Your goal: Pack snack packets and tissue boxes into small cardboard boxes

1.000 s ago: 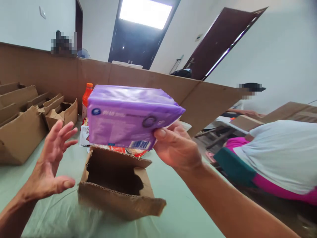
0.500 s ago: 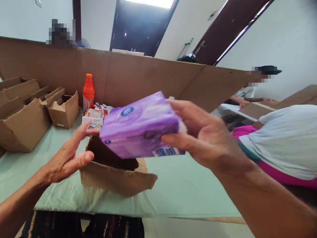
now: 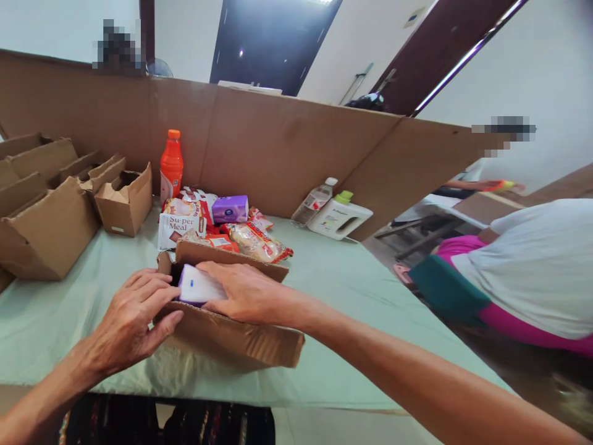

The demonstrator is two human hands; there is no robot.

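Note:
A purple-and-white tissue pack (image 3: 199,285) sits partly inside an open cardboard box (image 3: 241,334), its pale face turned up. My right hand (image 3: 245,290) reaches over the box's rim with its fingers and thumb around the pack's right end; some fingertips are hidden. At the box's left corner is my left hand (image 3: 134,321), thumb against the near wall and fingers over the rim, close to the pack. Just behind the box lie a Su-per Meal packet (image 3: 182,232), a second purple tissue pack (image 3: 230,209) and a bag of wrapped snacks (image 3: 257,241).
An orange drink bottle (image 3: 171,167) stands by the cardboard partition (image 3: 278,142). Several open cartons (image 3: 55,228) are at left. A clear bottle (image 3: 315,204) and a white jug (image 3: 340,216) lean at the back right. Another person (image 3: 532,272) is at the far right.
My right hand has carried the purple tissue pack down and left into the box, turning it. My left hand has come down onto the box's left corner.

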